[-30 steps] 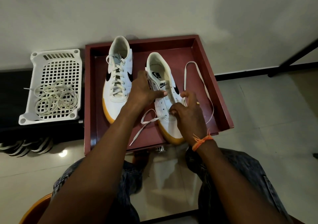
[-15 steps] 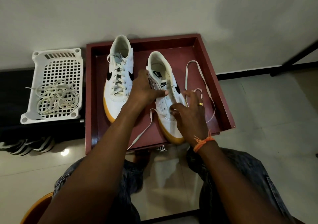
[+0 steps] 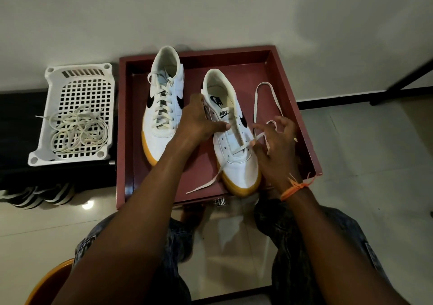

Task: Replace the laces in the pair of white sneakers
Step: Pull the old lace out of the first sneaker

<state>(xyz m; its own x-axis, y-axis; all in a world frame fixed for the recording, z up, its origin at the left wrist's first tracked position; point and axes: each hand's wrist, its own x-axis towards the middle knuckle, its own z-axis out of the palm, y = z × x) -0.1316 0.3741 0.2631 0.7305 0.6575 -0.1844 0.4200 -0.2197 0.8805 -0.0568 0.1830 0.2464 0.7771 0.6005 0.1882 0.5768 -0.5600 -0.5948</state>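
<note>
White lace just begun on the second sneaker, the first already laced.
Left hand [image 3: 199, 122] grips the unlaced sneaker [image 3: 236, 145]; right hand [image 3: 278, 145] beside it pinches the lace [image 3: 243, 146], through only the lowest eyelets. The laced sneaker [image 3: 164, 103] sits beyond the left hand.

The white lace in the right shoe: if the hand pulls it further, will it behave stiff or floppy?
Probably floppy: the lace lies in a loose loop on the red tray, and its free end sags off the right shoe. It likely weighs very little, so the right hand pinching it can lift it easily. The left hand steadying the shoe suggests pulling might drag it.
</note>
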